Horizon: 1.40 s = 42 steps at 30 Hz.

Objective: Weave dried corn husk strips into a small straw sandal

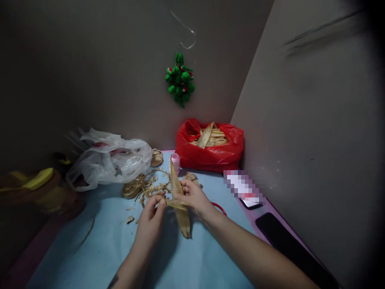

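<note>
My right hand (192,197) is closed on a long, pale dried husk leaf (181,218) that stands nearly upright in front of me. A narrower strip (180,204) of similar dry material crosses the leaf. My left hand (155,208) pinches the strip's left end between thumb and fingertips. Just beyond the leaf stands a pink spool of thread (175,161), partly hidden by it. Torn husk scraps (155,188) lie on the blue cover left of the leaf. A coiled, woven piece (134,186) rests beside them.
A red plastic bag (209,157) full of dried leaves stands at the back. A clear plastic bag (120,162) sits back left. A phone (251,202) and a dark slab (288,245) lie along the right edge. A green knitted ornament (180,82) hangs on the wall.
</note>
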### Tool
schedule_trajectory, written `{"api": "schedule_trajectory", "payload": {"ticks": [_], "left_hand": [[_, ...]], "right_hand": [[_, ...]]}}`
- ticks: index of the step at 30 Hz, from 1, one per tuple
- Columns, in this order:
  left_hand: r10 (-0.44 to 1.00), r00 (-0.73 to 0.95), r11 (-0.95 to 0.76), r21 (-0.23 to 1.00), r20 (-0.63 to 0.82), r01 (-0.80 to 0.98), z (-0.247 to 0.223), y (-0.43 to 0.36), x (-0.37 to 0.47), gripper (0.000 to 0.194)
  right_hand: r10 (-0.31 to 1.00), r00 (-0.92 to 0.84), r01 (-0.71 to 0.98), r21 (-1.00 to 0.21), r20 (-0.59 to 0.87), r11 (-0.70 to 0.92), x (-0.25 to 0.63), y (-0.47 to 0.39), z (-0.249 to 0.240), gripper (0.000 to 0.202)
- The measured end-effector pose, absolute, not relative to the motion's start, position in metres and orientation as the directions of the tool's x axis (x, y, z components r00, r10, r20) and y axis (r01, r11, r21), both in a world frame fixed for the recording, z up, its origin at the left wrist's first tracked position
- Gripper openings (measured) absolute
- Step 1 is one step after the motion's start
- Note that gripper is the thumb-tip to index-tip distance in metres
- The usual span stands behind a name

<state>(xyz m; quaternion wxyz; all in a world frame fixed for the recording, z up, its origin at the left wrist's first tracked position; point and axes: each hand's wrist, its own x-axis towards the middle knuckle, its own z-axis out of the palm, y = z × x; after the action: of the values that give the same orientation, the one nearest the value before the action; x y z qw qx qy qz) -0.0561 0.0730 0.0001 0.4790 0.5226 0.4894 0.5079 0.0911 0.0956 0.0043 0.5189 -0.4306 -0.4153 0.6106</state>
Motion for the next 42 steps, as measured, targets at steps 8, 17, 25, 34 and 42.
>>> {"api": "schedule_trajectory", "payload": {"ticks": [8,17,25,34,42], "left_hand": [[0.988,0.151,-0.031,0.996,0.017,0.087,0.000,0.070,-0.050,0.026],[0.987,0.154,0.028,0.997,-0.040,0.076,-0.002,0.070,-0.049,0.027],[0.971,0.147,0.217,0.957,-0.191,-0.193,0.000,0.067,-0.048,0.029],[0.883,0.286,0.466,0.771,-0.372,-0.435,0.008,0.073,-0.048,0.029],[0.949,-0.019,0.251,0.789,-0.316,-0.560,0.018,0.088,-0.067,0.022]], "right_hand": [[0.958,-0.194,-0.186,-0.951,-0.211,-0.247,0.090,0.089,0.004,0.042],[0.948,-0.210,-0.257,-0.922,-0.240,-0.291,0.092,0.088,0.008,0.044],[0.924,-0.301,-0.214,-0.928,-0.236,-0.306,0.094,0.087,0.011,0.046],[0.904,-0.337,-0.187,-0.923,-0.262,-0.337,0.094,0.091,0.007,0.033],[0.933,-0.209,-0.084,-0.945,-0.293,-0.316,0.105,0.102,0.000,0.019]]}}
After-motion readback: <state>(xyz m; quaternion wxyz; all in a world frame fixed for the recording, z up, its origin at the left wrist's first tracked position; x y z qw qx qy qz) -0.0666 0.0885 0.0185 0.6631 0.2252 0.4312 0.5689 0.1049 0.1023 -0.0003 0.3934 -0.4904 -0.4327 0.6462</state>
